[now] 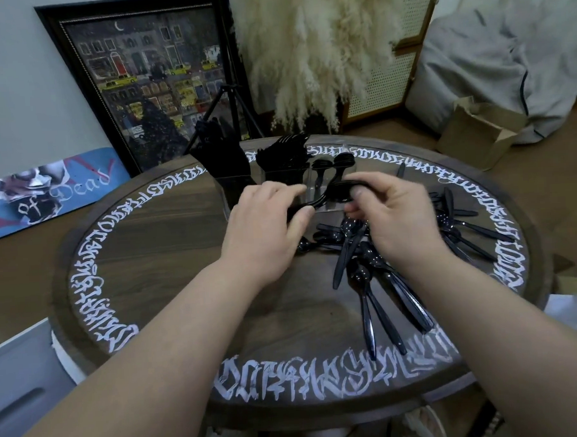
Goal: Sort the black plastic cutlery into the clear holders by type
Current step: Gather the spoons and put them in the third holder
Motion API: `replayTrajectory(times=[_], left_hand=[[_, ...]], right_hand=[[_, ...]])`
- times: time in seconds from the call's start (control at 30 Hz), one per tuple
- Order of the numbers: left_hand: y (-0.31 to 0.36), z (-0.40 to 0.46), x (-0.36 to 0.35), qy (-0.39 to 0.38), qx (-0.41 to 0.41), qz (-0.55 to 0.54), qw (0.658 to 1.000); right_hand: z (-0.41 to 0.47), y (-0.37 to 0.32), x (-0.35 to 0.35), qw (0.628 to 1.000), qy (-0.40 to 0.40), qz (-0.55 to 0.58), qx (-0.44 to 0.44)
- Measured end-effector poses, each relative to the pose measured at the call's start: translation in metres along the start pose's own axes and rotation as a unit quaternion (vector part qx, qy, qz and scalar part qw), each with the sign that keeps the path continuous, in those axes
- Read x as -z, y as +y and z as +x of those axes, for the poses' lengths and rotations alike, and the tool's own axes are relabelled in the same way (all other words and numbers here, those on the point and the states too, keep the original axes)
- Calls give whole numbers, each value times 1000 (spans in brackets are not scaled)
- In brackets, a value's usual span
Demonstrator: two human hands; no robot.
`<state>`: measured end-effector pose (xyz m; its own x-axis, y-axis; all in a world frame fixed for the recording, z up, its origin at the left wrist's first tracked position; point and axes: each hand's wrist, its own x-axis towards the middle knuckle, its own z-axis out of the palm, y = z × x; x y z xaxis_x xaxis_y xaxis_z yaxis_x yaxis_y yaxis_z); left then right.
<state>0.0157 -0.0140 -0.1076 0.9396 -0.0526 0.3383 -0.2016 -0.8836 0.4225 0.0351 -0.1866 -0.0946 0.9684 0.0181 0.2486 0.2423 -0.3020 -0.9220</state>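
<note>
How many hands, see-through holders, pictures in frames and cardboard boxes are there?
Hands: 2, left hand and right hand, both gripping a bunch of black cutlery
Clear holders: 3
Framed pictures: 1
Cardboard boxes: 1
Total: 7

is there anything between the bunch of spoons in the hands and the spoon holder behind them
Nothing visible stands between. Both hands, left and right, hold the bundle of spoons just in front of the clear holder, which already has a few spoons standing in it. The fork holder sits to its left, out of the path.
</note>
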Motion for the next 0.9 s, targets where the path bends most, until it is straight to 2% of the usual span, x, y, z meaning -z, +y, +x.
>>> replayTrajectory(times=[0.13,0.27,0.33,0.43,0.6,0.7,0.9], left_hand=[[10,16,-4,67,-11,23,997],[16,29,-5,82,14,57,995],[16,34,-7,72,29,79,994],[14,38,-11,46,48,102,993],[11,40,-19,23,46,115,992],[8,40,-22,30,40,117,992],[4,40,-24,40,23,115,992]], right_hand=[[13,-19,43,984,103,-82,122],[40,-35,61,931,178,-200,246],[57,-36,53,904,160,-268,292],[77,-31,29,886,98,-340,300],[94,-12,-5,867,-14,-433,248],[99,-5,-14,862,-65,-450,223],[99,13,-18,843,-78,-479,231]])
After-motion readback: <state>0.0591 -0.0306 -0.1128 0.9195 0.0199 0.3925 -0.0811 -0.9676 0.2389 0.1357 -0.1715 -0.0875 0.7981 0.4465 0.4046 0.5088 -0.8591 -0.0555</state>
